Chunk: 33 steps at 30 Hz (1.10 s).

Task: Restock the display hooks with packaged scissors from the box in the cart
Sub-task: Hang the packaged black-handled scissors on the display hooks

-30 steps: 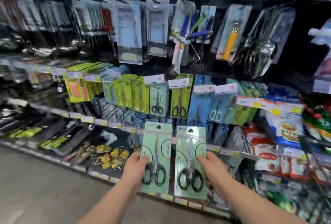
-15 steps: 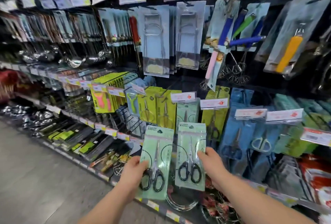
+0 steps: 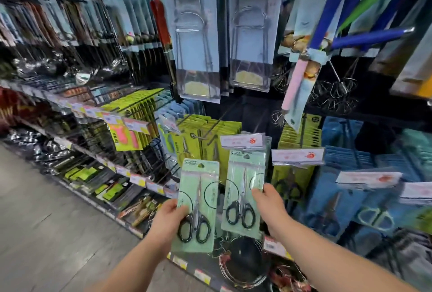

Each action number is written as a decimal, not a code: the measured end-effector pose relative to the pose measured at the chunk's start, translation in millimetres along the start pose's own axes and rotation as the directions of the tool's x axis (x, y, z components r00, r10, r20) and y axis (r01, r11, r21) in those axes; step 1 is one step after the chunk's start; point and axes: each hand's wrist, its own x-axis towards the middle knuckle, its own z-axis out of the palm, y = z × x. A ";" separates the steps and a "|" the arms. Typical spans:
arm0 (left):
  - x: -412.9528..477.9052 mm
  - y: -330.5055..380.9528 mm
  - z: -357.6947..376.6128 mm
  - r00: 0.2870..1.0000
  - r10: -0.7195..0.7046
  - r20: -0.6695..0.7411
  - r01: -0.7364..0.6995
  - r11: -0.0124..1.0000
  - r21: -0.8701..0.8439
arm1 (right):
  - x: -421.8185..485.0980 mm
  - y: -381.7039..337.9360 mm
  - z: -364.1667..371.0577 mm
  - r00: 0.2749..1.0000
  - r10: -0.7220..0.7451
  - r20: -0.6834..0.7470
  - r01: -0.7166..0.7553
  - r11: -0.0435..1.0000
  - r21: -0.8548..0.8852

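Packaged black-handled scissors on a pale green card (image 3: 197, 205) sit lower centre, pinched in your left hand (image 3: 167, 221) — your right hand (image 3: 268, 205) grips a matching pack (image 3: 244, 196). Hanging step: hook its hole under the white price tag (image 3: 243, 141).

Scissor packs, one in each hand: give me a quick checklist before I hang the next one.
1. Left hand grips the left pack at its lower edge: ok.
2. Right hand grips the right pack at its side: ok.
3. Both packs upright, hang holes on top and clear of the fingers: ok.
4. Right pack's top close under the price tag: ok.
5. Room for another pack behind that tag: cannot tell, hidden.
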 end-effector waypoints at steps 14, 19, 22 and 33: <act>39.0 -1.2 10.8 0.998 0.011 0.064 -0.009 0.999 -0.036 | 16.1 12.4 5.7 0.988 -0.150 -0.039 0.148 0.988 -0.040; 59.3 -2.6 6.9 0.988 -0.015 0.153 0.024 0.998 -0.058 | 20.8 15.8 9.6 0.978 -0.152 -0.140 0.151 0.988 -0.017; 72.9 -1.3 2.4 0.984 0.008 0.180 -0.004 1.000 -0.018 | 25.9 14.9 13.9 0.979 -0.128 -0.157 0.122 0.991 -0.047; 93.3 2.6 -8.1 0.941 0.050 0.336 -0.039 0.998 -0.039 | 73.2 8.6 19.6 0.968 0.034 -0.248 -0.033 0.999 0.006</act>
